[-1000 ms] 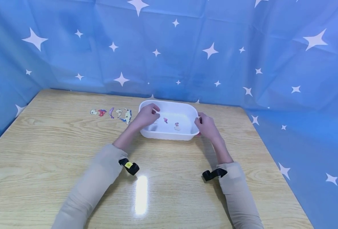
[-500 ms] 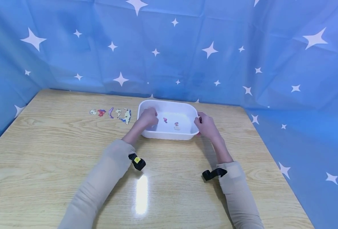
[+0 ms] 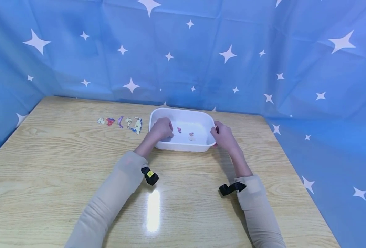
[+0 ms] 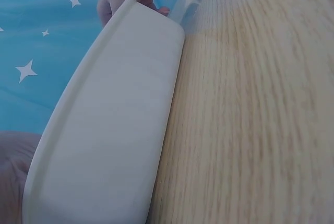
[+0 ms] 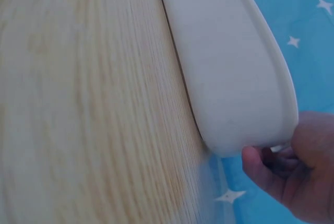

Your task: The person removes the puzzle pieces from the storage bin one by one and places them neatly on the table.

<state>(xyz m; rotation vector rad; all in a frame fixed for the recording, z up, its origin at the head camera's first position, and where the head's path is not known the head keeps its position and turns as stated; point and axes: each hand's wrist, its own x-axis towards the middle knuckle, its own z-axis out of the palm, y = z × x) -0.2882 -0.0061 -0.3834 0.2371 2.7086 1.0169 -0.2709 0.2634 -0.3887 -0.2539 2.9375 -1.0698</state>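
Note:
A white plastic basin stands on the wooden table near its far edge. My left hand reaches over the left side into the basin, fingers bent down toward the bottom. Its fingertips are mostly hidden, so I cannot tell what they hold. My right hand grips the basin's right end, thumb at the rim and fingers outside under it; the right wrist view shows this right hand too. On the basin floor lie a small pink flat piece and a pale flat piece with a reddish top.
Left of the basin several small irregular flat pieces lie in a row: a whitish piece, a red one, a purple one, and a larger white-and-blue one. A blue star-patterned cloth hangs behind the table.
My left hand has gone from the basin's left rim down into the basin and slightly right, covering the spot where a small thin piece showed. The right hand has kept its grip.

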